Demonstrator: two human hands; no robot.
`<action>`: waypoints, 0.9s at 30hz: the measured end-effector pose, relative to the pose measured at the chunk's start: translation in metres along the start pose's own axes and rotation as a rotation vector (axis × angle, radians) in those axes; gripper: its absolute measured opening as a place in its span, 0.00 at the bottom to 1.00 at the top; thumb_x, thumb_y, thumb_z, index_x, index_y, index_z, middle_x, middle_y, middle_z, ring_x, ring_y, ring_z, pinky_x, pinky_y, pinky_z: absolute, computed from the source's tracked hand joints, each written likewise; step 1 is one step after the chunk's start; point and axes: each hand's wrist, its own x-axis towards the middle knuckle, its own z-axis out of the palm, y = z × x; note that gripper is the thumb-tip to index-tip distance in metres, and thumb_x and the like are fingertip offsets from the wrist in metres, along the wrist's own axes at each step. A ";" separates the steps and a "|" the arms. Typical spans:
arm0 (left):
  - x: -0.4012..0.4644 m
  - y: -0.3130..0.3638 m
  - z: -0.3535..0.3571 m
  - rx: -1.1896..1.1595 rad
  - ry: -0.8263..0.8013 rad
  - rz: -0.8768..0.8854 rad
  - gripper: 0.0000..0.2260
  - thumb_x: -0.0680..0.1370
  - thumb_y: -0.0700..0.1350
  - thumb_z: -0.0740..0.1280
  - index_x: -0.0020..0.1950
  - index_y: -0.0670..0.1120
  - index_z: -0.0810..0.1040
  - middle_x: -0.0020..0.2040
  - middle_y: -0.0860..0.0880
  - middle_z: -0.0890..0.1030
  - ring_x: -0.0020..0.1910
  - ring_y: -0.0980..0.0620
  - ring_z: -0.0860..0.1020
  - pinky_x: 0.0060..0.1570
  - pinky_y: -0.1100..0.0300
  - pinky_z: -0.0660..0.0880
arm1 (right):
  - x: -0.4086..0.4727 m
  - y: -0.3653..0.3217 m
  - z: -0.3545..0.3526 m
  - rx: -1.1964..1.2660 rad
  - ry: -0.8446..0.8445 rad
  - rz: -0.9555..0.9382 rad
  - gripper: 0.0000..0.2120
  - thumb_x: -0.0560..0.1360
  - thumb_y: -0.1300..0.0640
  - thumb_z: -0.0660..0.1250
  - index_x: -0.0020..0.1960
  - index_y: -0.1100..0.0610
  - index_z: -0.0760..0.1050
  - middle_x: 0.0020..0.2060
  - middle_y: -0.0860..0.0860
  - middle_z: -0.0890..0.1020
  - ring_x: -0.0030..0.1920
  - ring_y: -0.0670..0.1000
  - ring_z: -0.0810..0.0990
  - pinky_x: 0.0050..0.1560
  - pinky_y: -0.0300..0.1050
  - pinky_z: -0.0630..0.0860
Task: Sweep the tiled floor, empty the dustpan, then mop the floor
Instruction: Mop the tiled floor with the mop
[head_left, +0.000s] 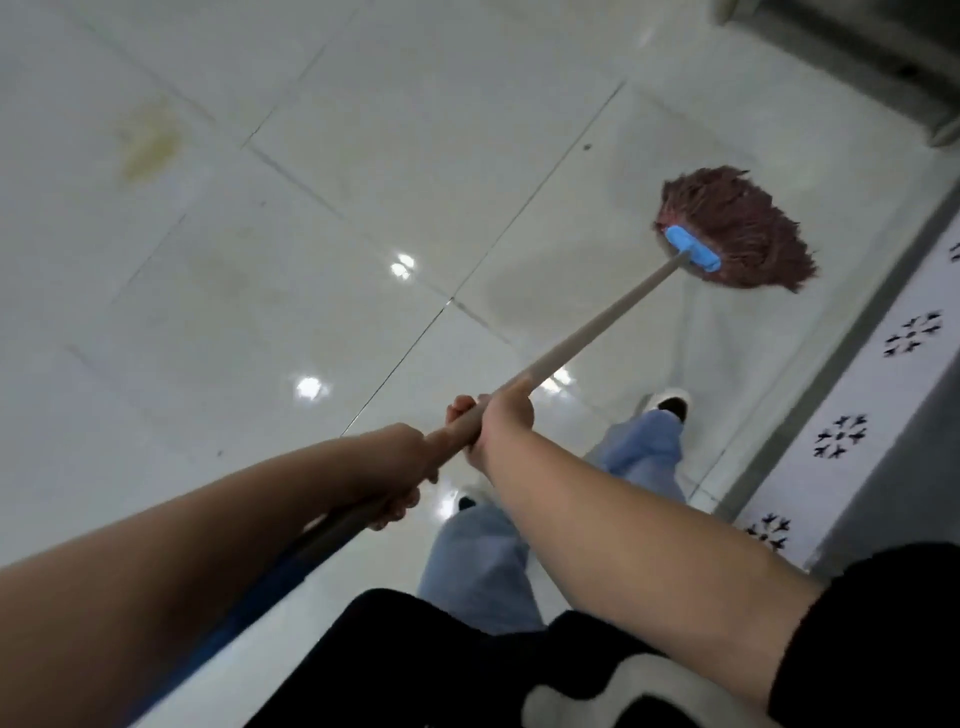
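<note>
Floor (322, 171) fills my view, pale glossy tiles with dark grout lines and a yellowish stain (148, 140) far left. Moving rightward, I see my left hand (402, 475) wrapped around the mop handle (597, 332), fingers (397, 512) curled under the shaft and closed firmly on it. Just ahead of it along the pole, my right hand (498, 423) grips the same handle, thumb laid along the top and fingers curled round beneath, so the pole passes through both fists, the two hands nearly touching. Behind the left hand the shaft turns dark and blue and runs off toward the lower left. The long axis of the handle runs diagonally from lower left to upper right, pointing away from me. At its far end sits a blue clamp (693, 249), crosswise to the pole, and beyond it the reddish-brown mop head (743, 223) spreads on the tiles, well apart from both hands. Below the pole I see jeans (644, 447) and two shoes. At far right runs a wall base with dark flower patterns (911, 332)
</note>
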 end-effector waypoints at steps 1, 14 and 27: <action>-0.005 -0.024 -0.008 0.009 0.007 -0.033 0.25 0.78 0.62 0.56 0.49 0.39 0.73 0.22 0.48 0.69 0.15 0.52 0.65 0.22 0.69 0.65 | -0.004 0.024 0.004 -0.026 -0.029 0.032 0.24 0.78 0.41 0.53 0.39 0.62 0.65 0.23 0.56 0.76 0.21 0.52 0.75 0.24 0.41 0.75; -0.007 -0.020 0.007 -0.043 -0.027 -0.009 0.27 0.77 0.64 0.54 0.43 0.39 0.69 0.25 0.45 0.70 0.13 0.52 0.66 0.21 0.68 0.68 | -0.003 0.030 -0.003 0.109 -0.032 -0.034 0.21 0.77 0.40 0.56 0.40 0.59 0.64 0.27 0.52 0.68 0.13 0.47 0.67 0.20 0.31 0.69; 0.056 0.342 0.049 -0.214 -0.115 0.110 0.27 0.77 0.65 0.52 0.42 0.41 0.67 0.25 0.46 0.68 0.11 0.54 0.65 0.18 0.70 0.68 | 0.024 -0.340 -0.031 0.065 0.115 -0.318 0.18 0.79 0.45 0.59 0.39 0.58 0.68 0.30 0.53 0.72 0.19 0.47 0.71 0.18 0.31 0.70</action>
